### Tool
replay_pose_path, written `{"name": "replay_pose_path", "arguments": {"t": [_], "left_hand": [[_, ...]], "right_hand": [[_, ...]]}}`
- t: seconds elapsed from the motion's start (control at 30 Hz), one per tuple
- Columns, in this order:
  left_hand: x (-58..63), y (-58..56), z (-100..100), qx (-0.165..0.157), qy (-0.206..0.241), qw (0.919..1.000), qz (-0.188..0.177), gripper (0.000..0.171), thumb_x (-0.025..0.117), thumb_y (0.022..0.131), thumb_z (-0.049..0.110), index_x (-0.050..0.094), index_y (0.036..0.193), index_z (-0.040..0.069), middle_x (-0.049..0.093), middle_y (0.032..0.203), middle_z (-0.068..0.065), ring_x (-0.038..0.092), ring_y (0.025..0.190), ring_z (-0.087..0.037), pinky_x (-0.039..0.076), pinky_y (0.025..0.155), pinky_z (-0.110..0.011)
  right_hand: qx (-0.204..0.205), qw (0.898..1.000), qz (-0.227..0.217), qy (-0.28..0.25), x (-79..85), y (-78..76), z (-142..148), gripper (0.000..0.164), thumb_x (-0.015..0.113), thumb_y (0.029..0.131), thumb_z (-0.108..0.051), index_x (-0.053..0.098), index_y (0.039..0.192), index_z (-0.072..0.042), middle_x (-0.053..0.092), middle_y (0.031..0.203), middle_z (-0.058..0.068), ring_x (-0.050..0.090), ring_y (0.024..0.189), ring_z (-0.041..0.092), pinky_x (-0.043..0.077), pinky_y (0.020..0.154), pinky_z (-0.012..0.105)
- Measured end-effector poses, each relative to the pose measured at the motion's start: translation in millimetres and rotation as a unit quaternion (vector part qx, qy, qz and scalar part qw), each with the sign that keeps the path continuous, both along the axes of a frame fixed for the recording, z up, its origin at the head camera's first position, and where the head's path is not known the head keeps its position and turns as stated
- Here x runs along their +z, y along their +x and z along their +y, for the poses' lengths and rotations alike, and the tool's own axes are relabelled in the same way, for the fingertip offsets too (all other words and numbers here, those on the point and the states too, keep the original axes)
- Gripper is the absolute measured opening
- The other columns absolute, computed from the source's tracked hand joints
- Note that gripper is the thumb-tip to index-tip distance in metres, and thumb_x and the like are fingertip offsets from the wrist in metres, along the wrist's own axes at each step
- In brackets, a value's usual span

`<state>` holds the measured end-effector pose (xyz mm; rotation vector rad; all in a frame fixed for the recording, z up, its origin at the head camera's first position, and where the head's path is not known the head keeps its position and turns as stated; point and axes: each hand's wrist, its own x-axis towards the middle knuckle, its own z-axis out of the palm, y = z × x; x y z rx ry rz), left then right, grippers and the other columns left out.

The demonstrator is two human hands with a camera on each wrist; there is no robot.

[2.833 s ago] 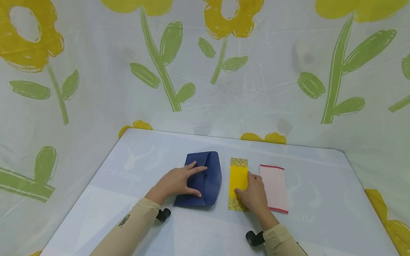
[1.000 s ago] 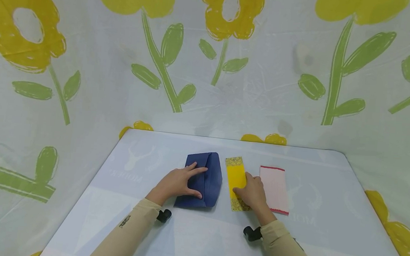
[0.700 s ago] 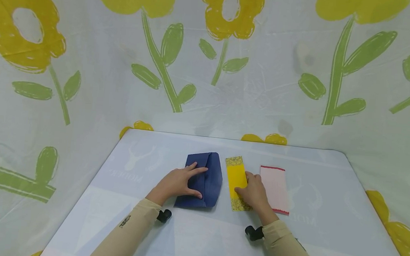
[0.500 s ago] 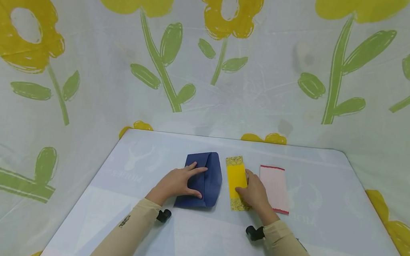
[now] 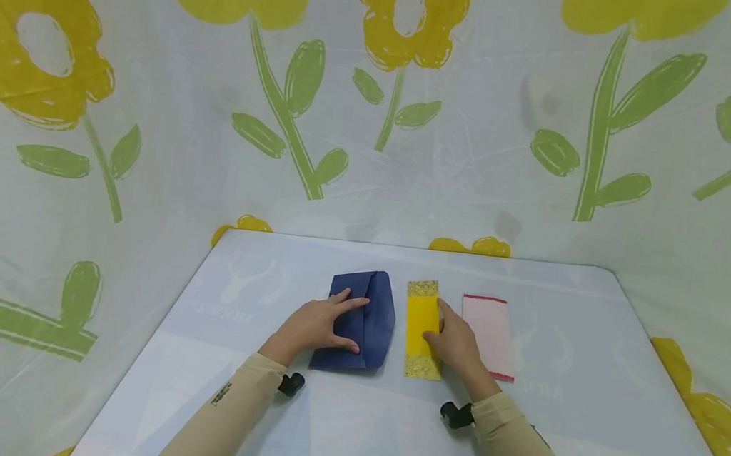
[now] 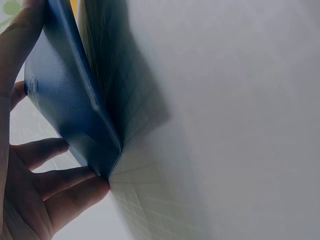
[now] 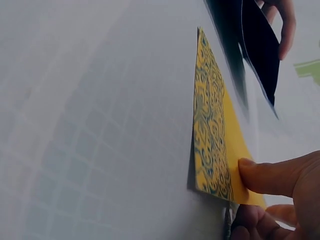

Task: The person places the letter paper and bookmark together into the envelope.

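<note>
A dark blue envelope (image 5: 379, 322) lies on the table with its flap opened to the right. My left hand (image 5: 315, 324) rests spread on it, fingertips and thumb pressing on the paper; the left wrist view shows the fingertips (image 6: 92, 192) at the envelope's (image 6: 75, 100) lower corner. To the right lies a narrow yellow card (image 5: 421, 322) with patterned bands at both ends. My right hand (image 5: 456, 342) pinches the card's right edge, thumb on the face and fingers underneath in the right wrist view, where the near patterned end (image 7: 210, 115) sits slightly raised.
A pale pink rectangle (image 5: 491, 334) with red-edged ends lies just right of my right hand, partly covered by it. The white table (image 5: 375, 429) has faint printed motifs. A flower-printed curtain (image 5: 459, 178) hangs around the table on the far side and both sides.
The yellow card first swung its far end toward the envelope, then turned back nearly straight. My right hand has shifted slightly rightward toward the card's edge. My left hand stays put.
</note>
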<state>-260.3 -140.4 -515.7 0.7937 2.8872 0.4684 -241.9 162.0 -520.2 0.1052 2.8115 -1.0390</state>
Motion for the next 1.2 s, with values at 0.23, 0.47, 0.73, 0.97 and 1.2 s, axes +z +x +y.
{"name": "replay_pose_path", "arguments": {"t": [0.23, 0.47, 0.73, 0.97, 1.2], "left_hand": [[-2.3, -1.5, -0.9, -0.001, -0.002, 1.0, 0.002, 0.096, 0.074, 0.071, 0.077, 0.04, 0.155, 0.045, 0.035, 0.162, -0.013, 0.055, 0.131, -0.043, 0.049, 0.102, -0.055], [-2.4, -1.7, -0.6, -0.002, -0.005, 1.0, 0.005, 0.096, 0.073, 0.071, 0.077, 0.04, 0.155, 0.044, 0.036, 0.162, -0.014, 0.056, 0.13, -0.043, 0.05, 0.101, -0.054], [-1.5, -0.8, -0.5, -0.002, -0.007, 1.0, 0.006, 0.095, 0.073, 0.071, 0.076, 0.04, 0.154, 0.044, 0.036, 0.161, -0.014, 0.056, 0.13, -0.042, 0.05, 0.102, -0.054], [-1.9, -1.0, -0.6, -0.002, -0.006, 1.0, 0.002, 0.095, 0.073, 0.071, 0.076, 0.04, 0.155, 0.044, 0.036, 0.162, -0.013, 0.055, 0.131, -0.043, 0.049, 0.102, -0.054], [-2.2, -1.5, -0.7, -0.002, -0.009, 1.0, 0.001, 0.096, 0.072, 0.071, 0.077, 0.039, 0.155, 0.045, 0.035, 0.162, -0.013, 0.055, 0.13, -0.042, 0.049, 0.102, -0.055]], "right_hand": [[0.0, 1.0, 0.011, -0.003, -0.8, 0.0, 1.1, 0.078, 0.075, 0.092, -0.017, 0.034, 0.158, -0.006, 0.051, 0.077, 0.008, 0.047, 0.064, 0.022, 0.04, 0.058, 0.029], [-0.004, 1.0, 0.022, -0.014, -4.4, -0.7, 0.9, 0.074, 0.074, 0.093, -0.015, 0.038, 0.157, -0.007, 0.054, 0.086, 0.007, 0.051, 0.072, 0.021, 0.043, 0.064, 0.029], [-0.019, 0.999, 0.011, -0.04, -6.9, -0.8, -0.1, 0.068, 0.073, 0.094, -0.014, 0.043, 0.155, -0.01, 0.058, 0.098, 0.008, 0.054, 0.075, 0.021, 0.047, 0.065, 0.027], [-0.016, 0.997, 0.018, -0.079, -7.5, -0.6, 1.8, 0.067, 0.071, 0.095, -0.013, 0.042, 0.156, -0.013, 0.058, 0.103, 0.009, 0.053, 0.071, 0.021, 0.047, 0.062, 0.027], [-0.019, 0.994, 0.026, -0.101, -8.3, -1.6, 3.4, 0.068, 0.07, 0.096, -0.012, 0.04, 0.157, -0.015, 0.058, 0.103, 0.01, 0.053, 0.073, 0.021, 0.049, 0.064, 0.028]]}}
